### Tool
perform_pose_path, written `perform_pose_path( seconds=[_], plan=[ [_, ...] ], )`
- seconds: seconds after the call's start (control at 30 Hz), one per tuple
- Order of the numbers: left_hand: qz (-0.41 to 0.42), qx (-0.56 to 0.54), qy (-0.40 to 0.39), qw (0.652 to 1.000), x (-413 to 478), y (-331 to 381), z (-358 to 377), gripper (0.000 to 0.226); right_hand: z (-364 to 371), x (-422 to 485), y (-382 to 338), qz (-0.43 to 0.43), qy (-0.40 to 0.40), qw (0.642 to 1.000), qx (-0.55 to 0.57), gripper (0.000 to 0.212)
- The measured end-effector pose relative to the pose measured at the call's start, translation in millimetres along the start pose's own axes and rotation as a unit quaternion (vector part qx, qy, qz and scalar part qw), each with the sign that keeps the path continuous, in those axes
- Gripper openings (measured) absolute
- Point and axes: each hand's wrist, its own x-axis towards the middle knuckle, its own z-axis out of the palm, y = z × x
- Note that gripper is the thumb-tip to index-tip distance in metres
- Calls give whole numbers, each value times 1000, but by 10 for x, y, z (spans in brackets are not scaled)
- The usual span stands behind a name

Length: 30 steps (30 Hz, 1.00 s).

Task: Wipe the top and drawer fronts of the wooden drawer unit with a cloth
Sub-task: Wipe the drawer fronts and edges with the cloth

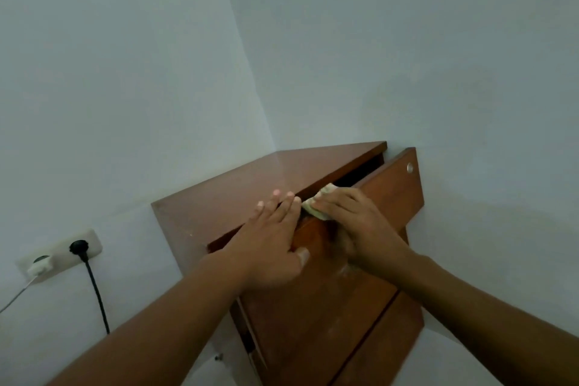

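Biggest risk I'm seeing: the top drawer (388,194) is sitting pulled out a bit, and the fingertips (289,197) of the left hand (269,244) are hanging right over the gap at centre frame. If the right hand pushes too hard, those fingers could be getting pinched. Left hand is lying open and flat on the top (238,194) of the drawer unit, thumb touching the drawer front, holding nothing. Right hand (354,223), just right of centre, is curling around a pale cloth (316,201), pressing it on the drawer's upper edge.
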Motion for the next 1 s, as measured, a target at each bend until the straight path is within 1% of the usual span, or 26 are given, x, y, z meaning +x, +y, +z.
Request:
perform_pose_path(
  seconds=[0.03, 0.07, 0.2, 0.3, 0.33, 0.37, 0.43, 0.47, 0.53, 0.57, 0.6, 0.67, 0.8, 0.87, 0.9, 0.93, 1.0],
  plan=[
    [-8, 12, 1, 1000, -9, -20, 15, 85, 21, -8, 136, 3, -8, 1000, -8, 45],
    [-18, 15, 2, 1000, -15, -28, 23, 87, 9, 12, 306, 28, -2, 999, -16, 44],
    [-54, -7, -5, 998, -31, 28, 10, 90, -174, 170, 974, 153, 35, 984, -89, 41],
    [-117, -56, 41, 991, -18, 28, 13, 90, -265, 304, 952, 221, 76, 970, -60, 32],
    [-137, -69, 57, 987, -13, 15, 18, 91, -274, 332, 829, 214, 82, 972, -42, 31],
    [-152, -78, 66, 983, -9, 5, 21, 92, -263, 341, 651, 185, 70, 980, -28, 32],
    [-163, -76, 70, 981, -1, -6, 20, 95, -213, 332, 217, 79, 11, 997, -5, 35],
    [-159, -67, 68, 983, 3, -7, 20, 97, -190, 333, 7, 22, -20, 1000, 7, 36],
    [-148, -51, 59, 986, -4, -2, 23, 102, -126, 365, -255, -63, -79, 995, 2, 36],
    [-143, -44, 54, 987, -13, 0, 26, 105, -86, 370, -288, -84, -97, 992, -11, 35],
    [-139, -37, 48, 989, -19, -2, 27, 108, -76, 358, -275, -85, -101, 991, -20, 34],
    [-131, -19, 34, 991, -23, -7, 24, 114, -91, 315, -94, -45, -81, 996, -13, 34],
    [-117, 18, 13, 993, -21, 5, 29, 121, -193, 264, 573, 99, -8, 994, -33, 39],
    [-96, 39, 8, 995, 12, 5, 24, 122, -229, 258, 652, 164, 37, 985, -23, 34],
    [-84, 42, 0, 996, 54, 1, 13, 123, -225, 245, 588, 170, 53, 984, -17, 32],
    [-71, 40, -11, 997, 115, -2, 0, 123, -206, 213, 480, 149, 52, 987, -13, 33],
    [-49, 36, -29, 998, 269, -2, -21, 126, -143, 120, 234, 56, 10, 998, 0, 40]
  ],
)
